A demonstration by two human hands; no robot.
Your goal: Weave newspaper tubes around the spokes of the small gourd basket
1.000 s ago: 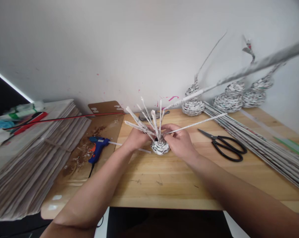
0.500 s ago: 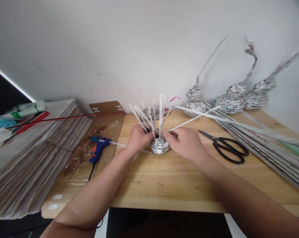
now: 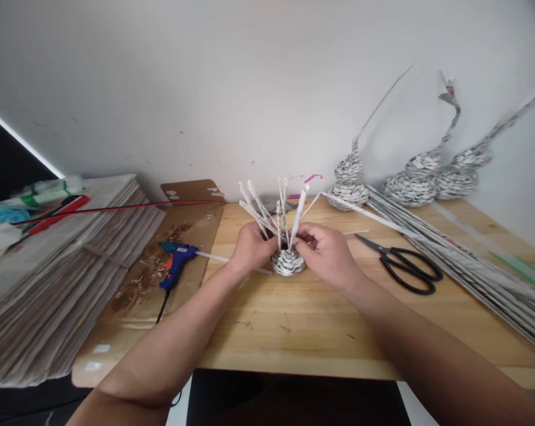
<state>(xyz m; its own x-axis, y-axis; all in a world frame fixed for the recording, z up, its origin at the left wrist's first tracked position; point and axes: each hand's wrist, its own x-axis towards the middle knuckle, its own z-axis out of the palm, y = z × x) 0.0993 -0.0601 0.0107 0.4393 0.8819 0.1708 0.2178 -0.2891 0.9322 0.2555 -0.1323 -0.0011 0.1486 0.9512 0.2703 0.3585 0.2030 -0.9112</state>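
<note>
A small round piece woven from newspaper tubes (image 3: 287, 264) sits on the wooden table between my hands, with several upright paper spokes (image 3: 299, 212) fanning out of its top. My left hand (image 3: 253, 245) is closed on its left upper rim, thumb inward near the base of the spokes. Pinched at the opposite side, my right hand (image 3: 327, 251) has thumb and fingers closed at the base of a right-hand spoke. A thin bent paper tube rises behind the right hand. The fingertips are partly hidden by the spokes.
Black-handled scissors (image 3: 405, 266) lie right of my hand, beside a bundle of long paper tubes (image 3: 467, 266). Woven gourd-like shapes (image 3: 348, 180) stand by the wall. A blue glue gun (image 3: 177, 264) lies left on cardboard, near a stack of newspapers (image 3: 79, 272).
The upright spokes have shifted, and one on the right leans further right. The long paper tube by my right hand has swung downward. Both hands stay at the woven piece.
</note>
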